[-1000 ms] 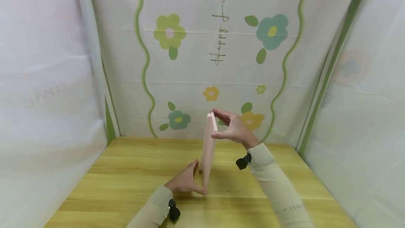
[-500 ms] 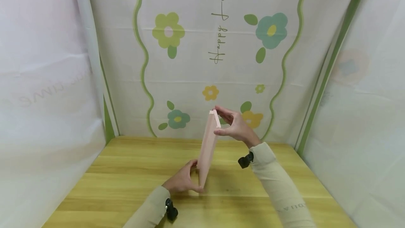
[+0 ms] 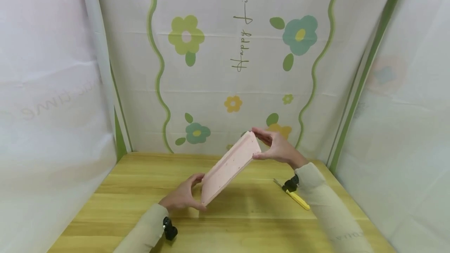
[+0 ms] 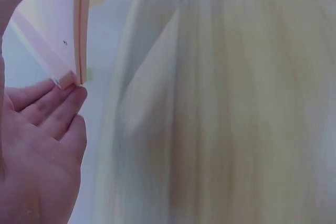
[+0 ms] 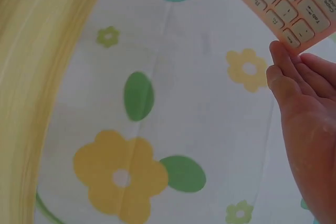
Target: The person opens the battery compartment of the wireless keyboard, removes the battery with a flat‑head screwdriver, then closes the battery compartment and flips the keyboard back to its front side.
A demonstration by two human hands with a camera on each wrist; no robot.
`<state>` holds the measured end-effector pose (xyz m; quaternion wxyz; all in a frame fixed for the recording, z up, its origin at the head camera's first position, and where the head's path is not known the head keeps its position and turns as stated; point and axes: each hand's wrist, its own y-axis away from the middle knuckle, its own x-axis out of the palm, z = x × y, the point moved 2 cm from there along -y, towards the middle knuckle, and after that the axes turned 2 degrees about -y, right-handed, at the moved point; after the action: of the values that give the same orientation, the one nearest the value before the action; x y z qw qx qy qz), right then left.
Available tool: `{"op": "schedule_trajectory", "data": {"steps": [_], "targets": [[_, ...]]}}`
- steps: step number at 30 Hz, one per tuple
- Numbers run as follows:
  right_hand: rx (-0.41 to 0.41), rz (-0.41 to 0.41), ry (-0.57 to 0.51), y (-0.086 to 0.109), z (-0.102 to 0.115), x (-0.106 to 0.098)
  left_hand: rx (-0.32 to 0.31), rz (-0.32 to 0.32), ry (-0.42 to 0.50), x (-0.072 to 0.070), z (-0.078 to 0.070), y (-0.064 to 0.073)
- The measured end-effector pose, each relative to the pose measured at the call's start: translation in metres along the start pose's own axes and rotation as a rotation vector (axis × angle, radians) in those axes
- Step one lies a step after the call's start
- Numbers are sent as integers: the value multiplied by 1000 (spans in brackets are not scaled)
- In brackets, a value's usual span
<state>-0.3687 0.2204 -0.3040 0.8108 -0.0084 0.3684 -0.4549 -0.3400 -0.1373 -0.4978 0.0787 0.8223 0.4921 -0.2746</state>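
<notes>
A pink keyboard (image 3: 230, 169) is held up tilted over the table, its plain underside with small dark dots turned to the head camera. My left hand (image 3: 181, 197) grips its lower left end between thumb and fingers. At the raised right end my right hand (image 3: 279, 148) holds it, thumb on the near corner and fingers on the far one. White keys with printed letters show on the keyboard (image 5: 296, 6) in the right wrist view. In the left wrist view, fingertips of the left hand (image 4: 44, 135) touch a corner of the keyboard (image 4: 50, 32).
On the wooden table (image 3: 246, 231), under the right forearm, lies a slim tool with a yellow handle (image 3: 299, 200) and a thin metal shaft, partly hidden by the wrist camera (image 3: 291, 184). White flowered cloth (image 3: 211, 81) hangs at the back and both sides.
The keyboard has gone from nearly upright edge-on to a slant, showing its broad underside. My left hand moved left, the right hand right and slightly down. The yellow-handled tool has come into sight.
</notes>
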Motion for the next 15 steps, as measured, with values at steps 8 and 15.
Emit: {"op": "schedule_trajectory", "data": {"steps": [8,15], "targets": [[21,97,211,27,-21,7,17,-13,-76,-36,2,17],[46,136,339,46,-43,22,32,-24,-163,-57,-7,22]]}}
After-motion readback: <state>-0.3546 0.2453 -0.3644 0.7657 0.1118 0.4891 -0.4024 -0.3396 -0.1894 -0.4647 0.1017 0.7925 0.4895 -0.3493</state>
